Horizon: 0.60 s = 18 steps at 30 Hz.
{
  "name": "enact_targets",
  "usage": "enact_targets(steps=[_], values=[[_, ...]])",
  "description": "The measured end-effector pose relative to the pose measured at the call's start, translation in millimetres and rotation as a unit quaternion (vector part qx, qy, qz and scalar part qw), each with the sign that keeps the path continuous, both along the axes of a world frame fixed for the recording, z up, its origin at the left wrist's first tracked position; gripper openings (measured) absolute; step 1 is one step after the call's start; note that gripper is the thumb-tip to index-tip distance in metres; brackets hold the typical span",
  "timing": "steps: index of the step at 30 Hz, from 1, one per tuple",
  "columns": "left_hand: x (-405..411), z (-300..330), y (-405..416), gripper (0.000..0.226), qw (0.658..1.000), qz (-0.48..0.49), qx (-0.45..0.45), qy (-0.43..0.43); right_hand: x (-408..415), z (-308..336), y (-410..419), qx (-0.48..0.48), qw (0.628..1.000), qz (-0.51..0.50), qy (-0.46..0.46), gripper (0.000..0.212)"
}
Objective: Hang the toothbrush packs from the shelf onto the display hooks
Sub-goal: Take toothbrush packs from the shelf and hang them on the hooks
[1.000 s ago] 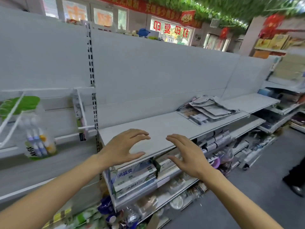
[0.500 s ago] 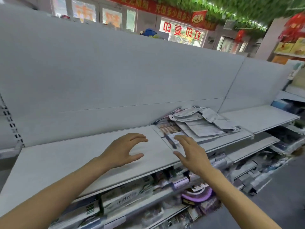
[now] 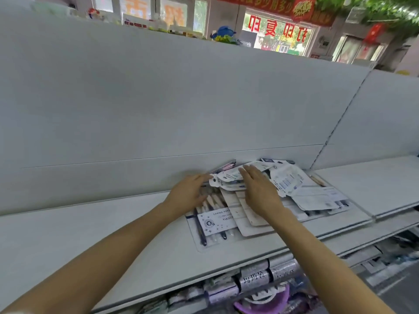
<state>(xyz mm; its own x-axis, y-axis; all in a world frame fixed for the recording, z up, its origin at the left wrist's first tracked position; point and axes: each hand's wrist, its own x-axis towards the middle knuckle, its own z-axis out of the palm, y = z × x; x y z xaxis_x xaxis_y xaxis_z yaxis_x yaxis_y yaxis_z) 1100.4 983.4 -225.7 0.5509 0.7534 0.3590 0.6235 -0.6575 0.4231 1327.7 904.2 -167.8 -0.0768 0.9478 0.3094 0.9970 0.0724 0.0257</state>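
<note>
Both hands on the toothbrush packs point(image 3: 267, 191) at centre frame, left hand point(image 3: 188, 193) and right hand point(image 3: 258, 191) fingers spread flat, nothing pinched or hung, no hooks in sight.

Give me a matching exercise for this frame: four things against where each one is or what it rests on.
1. left hand
2. right hand
3. nearest toothbrush pack
4. purple item

A. lies flat at the shelf's front edge
B. sits below the shelf
C. at the pile's left edge
D. lies on top of the pile

Pairs: 1-C, 2-D, 3-A, 4-B
</note>
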Motion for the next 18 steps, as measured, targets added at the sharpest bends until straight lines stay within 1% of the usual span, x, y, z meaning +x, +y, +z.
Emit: enact_targets(steps=[2, 5, 7, 10, 11, 14, 16, 18], values=[[16.4, -9.0, 5.1, 0.051, 1.000, 0.008, 0.002, -0.025, 1.8, -3.9, 9.2, -0.030, 1.000, 0.001, 0.001, 0.064], [30.8, -18.6, 6.7, 0.050, 0.997, 0.017, 0.000, -0.077, 2.9, -15.4, 18.7, 0.021, 1.000, 0.012, -0.006, 0.054], [34.2, -19.4, 3.6, 0.045, 0.992, 0.035, 0.005, -0.120, 3.1, -17.9, 19.3, 0.035, 0.999, 0.013, -0.002, 0.042], [32.9, -15.1, -3.5, 0.034, 0.983, 0.072, 0.015, -0.166, -1.2, -12.8, 15.2, 0.069, 0.997, 0.030, 0.017, 0.036], [30.6, -11.2, -6.2, 0.031, 0.979, 0.081, 0.024, -0.183, -3.1, -9.9, 12.5, 0.084, 0.996, 0.031, 0.027, 0.038], [19.9, 7.1, -12.8, 0.023, 0.960, 0.098, 0.034, -0.259, -14.7, 1.3, 3.0, 0.117, 0.989, 0.027, 0.081, 0.039], [12.2, 24.3, -19.6, 0.015, 0.941, 0.078, 0.016, -0.329, -23.6, 7.5, -2.5, 0.132, 0.982, 0.023, 0.132, 0.039], [3.4, 43.2, -29.4, 0.009, 0.922, 0.046, -0.027, -0.383, -34.1, 14.6, -8.2, 0.154, 0.968, 0.034, 0.197, 0.021]])
